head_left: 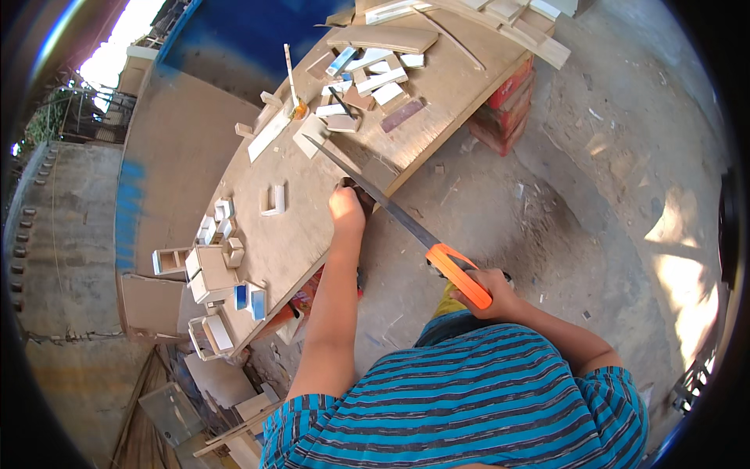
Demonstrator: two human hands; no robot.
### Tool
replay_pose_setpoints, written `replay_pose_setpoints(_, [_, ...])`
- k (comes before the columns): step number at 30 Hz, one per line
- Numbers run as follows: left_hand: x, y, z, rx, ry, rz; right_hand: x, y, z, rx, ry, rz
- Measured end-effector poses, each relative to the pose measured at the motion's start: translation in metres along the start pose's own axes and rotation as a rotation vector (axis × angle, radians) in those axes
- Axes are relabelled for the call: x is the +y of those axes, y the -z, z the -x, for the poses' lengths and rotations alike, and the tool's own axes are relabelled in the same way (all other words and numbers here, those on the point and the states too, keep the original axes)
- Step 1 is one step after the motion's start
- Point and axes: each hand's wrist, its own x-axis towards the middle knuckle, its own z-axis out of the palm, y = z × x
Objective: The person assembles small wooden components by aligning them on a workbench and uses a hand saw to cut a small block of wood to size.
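Turquoise-and-dark striped shirt [469, 391] at the near edge. Right hand [491, 293] closed round the bright orange handle of a hand saw with a long grey metal blade [402, 216]; blade slants up-left, crossing the table edge, its tip over the tabletop. Left hand [346, 207] at that edge, just beside the blade, fingers curled; cannot tell what they grip. Brown wooden table [305, 234] beneath. Toward its left end: small tan-and-white wooden box pieces [211, 273], clustered. Farther in, a small U-shaped pale wooden frame [275, 200], standing apart. Beyond the blade, a heap of white, tan and blue-marked wood offcuts [379, 82]; beside it, a dull purple-brown flat strip [402, 115]. Farthest, a blue-painted panel [234, 39].
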Motion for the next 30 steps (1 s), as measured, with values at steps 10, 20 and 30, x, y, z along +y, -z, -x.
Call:
replay_pose_setpoints(10, [0.006,-0.007,-0.011,-0.073,0.047,-0.108,0.008,-0.015,-0.059,0.05,0.012,-0.064])
replay_pose_setpoints(20, [-0.001,0.001,0.004,-0.019,0.021,0.037,-0.005,0.012,-0.014,0.011,-0.076,-0.112])
replay_pose_setpoints(30, [0.018,0.018,0.004,-0.033,0.09,-0.067,-0.013,0.013,0.005,-0.041,-0.107,0.002])
